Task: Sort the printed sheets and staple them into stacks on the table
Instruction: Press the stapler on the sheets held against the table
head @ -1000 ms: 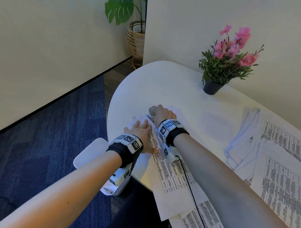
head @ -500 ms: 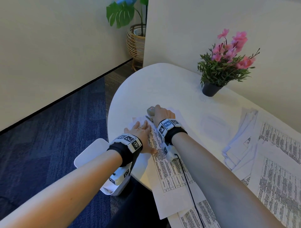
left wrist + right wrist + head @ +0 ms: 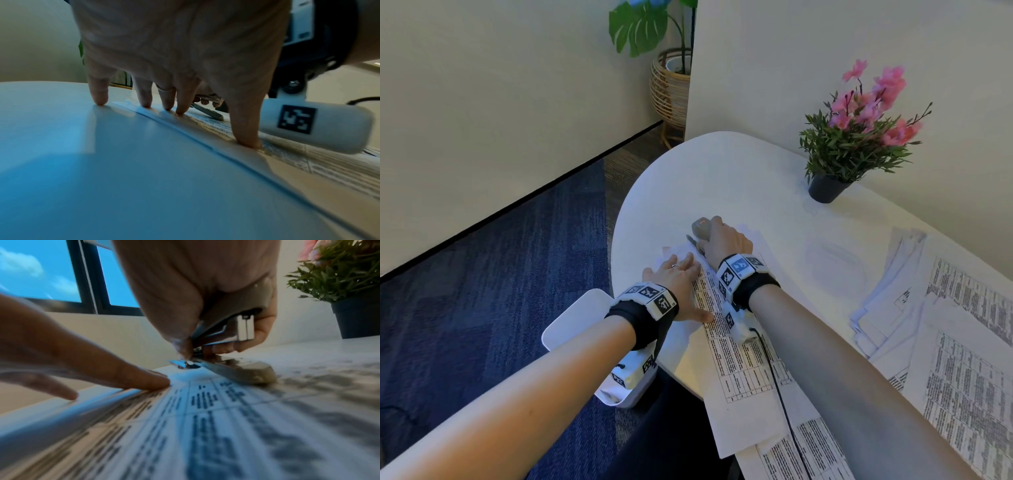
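Observation:
A stack of printed sheets [image 3: 736, 363] lies along the table's near left edge, its top corner by my hands. My left hand [image 3: 681, 277] lies flat with straight fingers, pressing the sheets [image 3: 287, 162] down near their left margin. My right hand [image 3: 726, 243] grips a grey stapler [image 3: 702, 228] at the stack's top corner. In the right wrist view the stapler [image 3: 236, 327] sits over the sheets [image 3: 205, 418], its base on top of the paper and my fingers curled round its body. The left hand's fingertips [image 3: 156, 381] rest just left of it.
More printed sheets [image 3: 962, 342] lie spread over the right of the white table [image 3: 722, 178]. A potted pink flower plant [image 3: 856, 137] stands at the back. A white bin [image 3: 578, 318] sits on the blue carpet below the table's left edge.
Both hands stay nearly where they were on the stack's top corner; the view has shifted slightly. The stapler remains in the right hand.

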`<state>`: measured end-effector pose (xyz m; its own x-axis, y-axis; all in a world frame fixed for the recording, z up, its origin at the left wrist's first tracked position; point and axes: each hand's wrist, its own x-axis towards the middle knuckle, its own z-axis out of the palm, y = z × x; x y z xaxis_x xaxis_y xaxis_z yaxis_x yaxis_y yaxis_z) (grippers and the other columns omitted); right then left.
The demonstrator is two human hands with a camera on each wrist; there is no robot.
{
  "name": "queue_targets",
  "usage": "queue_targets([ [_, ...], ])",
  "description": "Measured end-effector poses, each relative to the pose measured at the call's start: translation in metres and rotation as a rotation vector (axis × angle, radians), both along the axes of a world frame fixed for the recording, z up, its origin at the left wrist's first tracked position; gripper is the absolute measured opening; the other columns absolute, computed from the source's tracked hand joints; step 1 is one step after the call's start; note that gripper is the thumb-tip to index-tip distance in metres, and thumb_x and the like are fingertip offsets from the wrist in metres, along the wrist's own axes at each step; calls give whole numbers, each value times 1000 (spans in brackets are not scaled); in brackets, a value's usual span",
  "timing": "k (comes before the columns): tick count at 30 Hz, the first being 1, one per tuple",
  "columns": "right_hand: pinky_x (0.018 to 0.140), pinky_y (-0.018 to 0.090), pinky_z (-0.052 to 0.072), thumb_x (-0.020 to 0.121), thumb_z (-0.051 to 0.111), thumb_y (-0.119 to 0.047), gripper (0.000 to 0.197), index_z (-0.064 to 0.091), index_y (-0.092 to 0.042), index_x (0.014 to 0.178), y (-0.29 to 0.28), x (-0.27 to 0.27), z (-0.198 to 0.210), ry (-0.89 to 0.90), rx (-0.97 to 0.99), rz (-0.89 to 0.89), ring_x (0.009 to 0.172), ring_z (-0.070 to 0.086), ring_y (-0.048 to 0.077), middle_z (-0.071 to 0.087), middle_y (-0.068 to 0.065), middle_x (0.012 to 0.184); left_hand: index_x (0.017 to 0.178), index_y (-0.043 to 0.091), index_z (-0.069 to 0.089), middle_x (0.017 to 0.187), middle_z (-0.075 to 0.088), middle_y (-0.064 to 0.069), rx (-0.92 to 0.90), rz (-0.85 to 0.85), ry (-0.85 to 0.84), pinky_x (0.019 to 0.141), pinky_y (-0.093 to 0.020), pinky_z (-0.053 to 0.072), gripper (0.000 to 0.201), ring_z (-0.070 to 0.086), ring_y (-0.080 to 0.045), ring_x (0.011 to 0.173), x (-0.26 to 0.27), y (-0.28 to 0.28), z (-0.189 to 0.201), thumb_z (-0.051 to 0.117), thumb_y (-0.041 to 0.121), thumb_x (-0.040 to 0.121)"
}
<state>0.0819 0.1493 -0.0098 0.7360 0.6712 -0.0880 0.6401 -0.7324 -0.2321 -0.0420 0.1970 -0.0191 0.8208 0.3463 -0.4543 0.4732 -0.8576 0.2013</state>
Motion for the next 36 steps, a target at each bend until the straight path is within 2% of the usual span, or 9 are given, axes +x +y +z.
queue_targets([
  [2, 74, 36, 43, 94, 52, -37, 36, 44, -11, 118, -13, -4, 7, -6, 28, 35, 101, 60, 30, 61, 8, 117, 151, 25, 14, 160, 5, 6, -52, 47, -65, 115, -48, 19, 105, 12, -19, 146, -1, 5, 4, 64, 69, 70],
  [5, 74, 36, 44, 94, 52, -37, 33, 44, -13, 115, -37, -10, 19, 14, 87, 77, 98, 59, 29, 61, 5, 113, 148, 15, 25, 150, 36, -3, -323, 365, -327, 107, -35, 36, 94, 42, -20, 132, 0, 10, 8, 72, 53, 75],
  [9, 69, 34, 44, 92, 55, -31, 31, 44, -14, 116, -60, -24, 33, 48, 75, 195, 95, 58, 29, 59, 5, 110, 115, 16, 62, 106, 69, 0, -507, 469, -547, 86, -33, 53, 52, 66, -13, 86, 3, 0, 19, 82, 35, 71],
  [12, 74, 38, 48, 90, 54, -18, 31, 42, -12, 118, -72, -31, 36, 149, 35, 274, 95, 56, 30, 54, 8, 115, 87, 16, 71, 80, 72, -2, -525, 477, -539, 76, -33, 56, 29, 68, -17, 75, 1, -2, 13, 85, 31, 66],
  [17, 78, 38, 46, 88, 55, -9, 43, 40, -13, 128, -94, -41, 29, 43, -76, 342, 104, 53, 28, 49, 8, 120, 91, -1, 71, 85, 73, -18, -904, 631, -462, 80, -35, 58, 17, 73, -23, 75, -13, 2, 5, 76, 3, 76],
  [21, 88, 41, 49, 88, 58, -9, 45, 41, -13, 129, -121, -23, 31, 19, -82, 184, 105, 55, 28, 45, 10, 123, 94, -4, 69, 63, 71, -1, -860, 748, -569, 63, -17, 57, 13, 70, -11, 62, -37, 20, 0, 69, 1, 83],
  [27, 73, 37, 43, 94, 51, -20, 34, 48, 1, 121, -166, 45, 29, 43, -237, -302, 86, 53, 37, 31, 22, 133, 91, 19, 75, 78, 72, 2, -315, 1068, -657, 75, -19, 49, 13, 67, -12, 77, -120, 63, -26, 67, 25, 82],
  [32, 63, 32, 41, 89, 61, -24, 27, 52, 1, 91, -177, 72, 9, 65, -217, -430, 63, 47, 28, 47, 22, 108, 115, 21, 69, 116, 66, -8, -327, 1063, -327, 94, -34, 46, 34, 60, -29, 107, -144, 51, -47, 61, 40, 88],
  [36, 62, 32, 39, 82, 68, -25, 29, 51, -2, 83, -181, 77, 6, 76, -162, -420, 66, 50, 28, 50, 18, 92, 120, 19, 65, 124, 62, -11, -254, 1074, -472, 98, -35, 43, 37, 58, -30, 112, -134, 42, -40, 63, 33, 86],
])
